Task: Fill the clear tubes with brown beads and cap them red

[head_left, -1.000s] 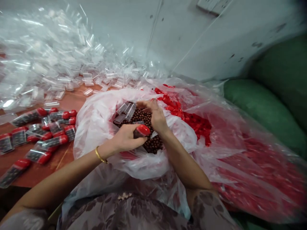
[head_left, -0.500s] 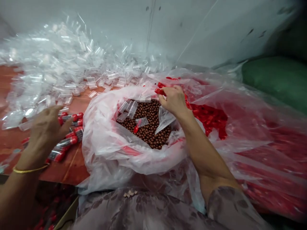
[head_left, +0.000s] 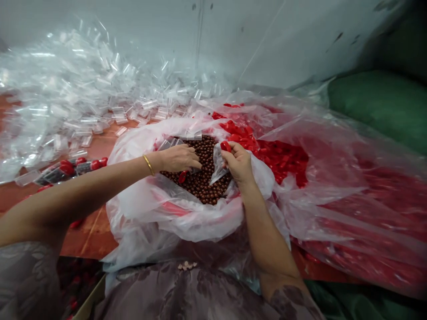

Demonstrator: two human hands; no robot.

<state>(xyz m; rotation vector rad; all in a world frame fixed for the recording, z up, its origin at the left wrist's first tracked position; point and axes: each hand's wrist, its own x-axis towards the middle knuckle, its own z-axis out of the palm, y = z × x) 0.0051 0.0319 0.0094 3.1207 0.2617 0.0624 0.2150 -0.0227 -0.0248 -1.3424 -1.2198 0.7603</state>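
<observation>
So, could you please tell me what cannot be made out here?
In the head view:
What the left hand may hold: covered by the hand itself.
Lower part of the red piece: behind the right hand.
Red-capped containers, in part: behind the left forearm.
Pile of clear pieces: cut off by the left edge.

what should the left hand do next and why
Probably scoop round brown beads into a clear plastic tube: the left hand reaches down to the beads, such tubes lie beside it, and the right hand pinches a small red plastic cap. Whether the left hand grips a tube is unclear.
</observation>
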